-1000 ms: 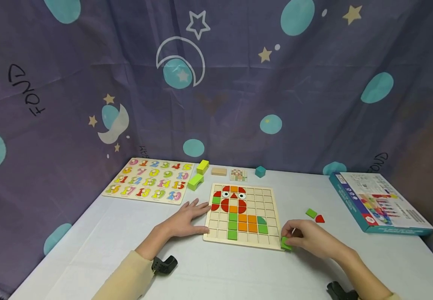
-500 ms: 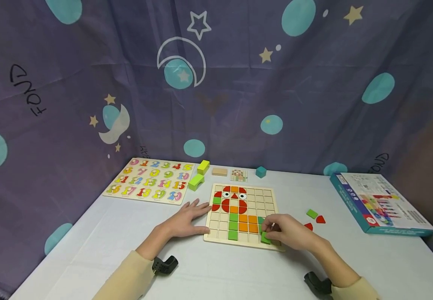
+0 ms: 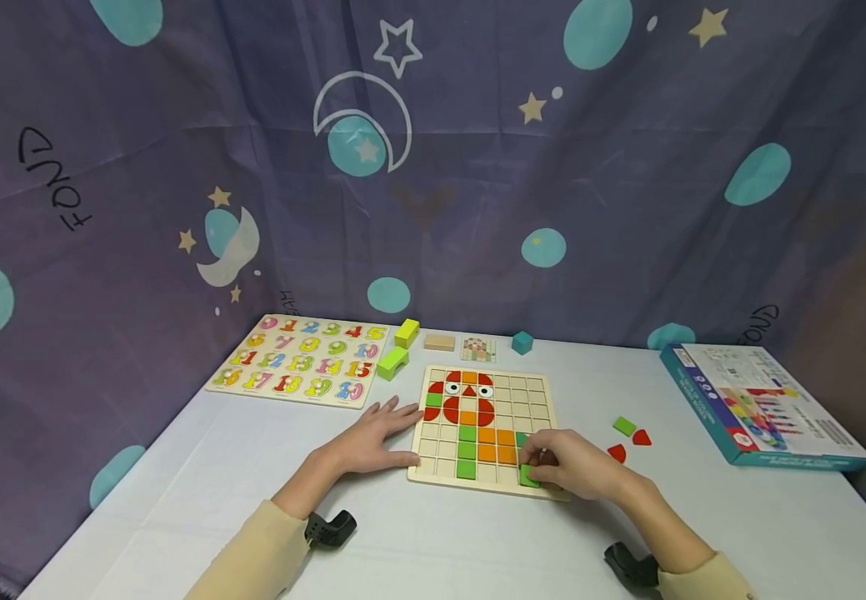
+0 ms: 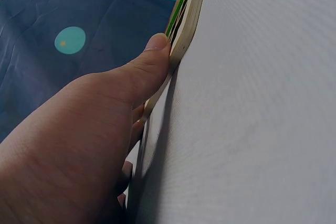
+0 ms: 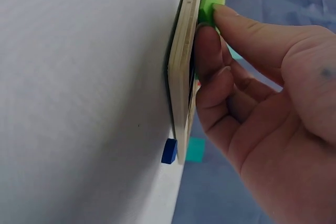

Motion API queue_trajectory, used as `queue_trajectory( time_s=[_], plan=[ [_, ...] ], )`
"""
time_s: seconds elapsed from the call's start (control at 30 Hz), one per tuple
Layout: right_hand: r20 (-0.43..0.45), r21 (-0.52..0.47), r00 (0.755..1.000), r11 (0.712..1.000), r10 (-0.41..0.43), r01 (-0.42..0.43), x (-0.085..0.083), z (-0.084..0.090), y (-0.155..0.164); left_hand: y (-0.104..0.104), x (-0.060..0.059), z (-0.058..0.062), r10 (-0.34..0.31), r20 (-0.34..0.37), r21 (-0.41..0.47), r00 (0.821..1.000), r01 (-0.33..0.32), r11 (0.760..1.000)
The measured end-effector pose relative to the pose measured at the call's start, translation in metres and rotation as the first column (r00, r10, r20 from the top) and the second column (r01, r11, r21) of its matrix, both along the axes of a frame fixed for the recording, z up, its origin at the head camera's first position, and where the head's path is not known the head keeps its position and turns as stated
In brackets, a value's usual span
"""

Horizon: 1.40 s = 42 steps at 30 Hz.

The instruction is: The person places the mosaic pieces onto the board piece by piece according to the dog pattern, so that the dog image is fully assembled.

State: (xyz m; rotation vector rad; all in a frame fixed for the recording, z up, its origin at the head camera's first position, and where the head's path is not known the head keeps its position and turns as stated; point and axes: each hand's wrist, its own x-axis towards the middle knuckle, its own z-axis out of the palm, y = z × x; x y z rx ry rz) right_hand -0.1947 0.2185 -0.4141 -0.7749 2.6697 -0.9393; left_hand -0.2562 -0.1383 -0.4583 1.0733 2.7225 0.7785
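A wooden grid board (image 3: pixel 443 477) holds red, orange and green tiles that form an owl-like figure with two round eyes. My left hand (image 3: pixel 374 437) lies spread at the board's left edge, and in the left wrist view its thumb (image 4: pixel 149 64) touches the board's side. With thumb and fingers, my right hand (image 3: pixel 578 461) pinches a green square tile (image 3: pixel 528 476) over the lower right cells. From the right wrist, that green tile (image 5: pixel 208 6) shows tilted against the board face. The right fingers partly cover a darker green tile (image 3: pixel 521 439) above it.
Right of the board lie a green tile (image 3: pixel 623 426) and two red pieces (image 3: pixel 641 437). A puzzle box (image 3: pixel 766 408) stands farther right. Behind are a pattern card (image 3: pixel 478 349), a teal block (image 3: pixel 522 342) and yellow-green blocks (image 3: pixel 392 363). A number puzzle (image 3: pixel 297 360) lies at the left.
My right hand has moved left from beside the board to over its lower right cells, carrying the green tile. A red piece it had hidden now shows. My left hand stays put.
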Motion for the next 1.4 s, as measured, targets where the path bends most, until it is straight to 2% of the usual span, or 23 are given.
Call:
queue_trajectory(
  time_s=[0.3,0.8,1.03,1.2,1.4],
  plan=[
    [-0.031,0.019,0.999,1.0,0.012,-0.012,0.0,0.0,0.001,0.0,-0.001,0.001,-0.002,-0.002,0.001,1.0,0.002,1.0],
    [-0.011,-0.021,0.997,0.997,-0.075,0.075,-0.011,0.007,0.024,0.0,-0.003,-0.001,0.006,-0.002,-0.02,1.0,-0.006,1.0],
    [-0.032,-0.038,0.988,0.988,-0.151,0.149,-0.018,0.005,0.042,-0.001,-0.003,-0.003,0.006,-0.003,-0.023,1.0,-0.006,1.0],
    [-0.02,-0.031,0.974,0.974,-0.225,0.224,-0.023,0.001,0.055,0.0,-0.002,-0.003,0.005,-0.005,-0.013,1.0,-0.005,1.0],
    [-0.003,-0.03,0.962,0.962,-0.273,0.273,-0.025,0.001,0.071,0.0,-0.002,-0.002,0.0,-0.004,-0.014,1.0,0.0,1.0]
  ],
)
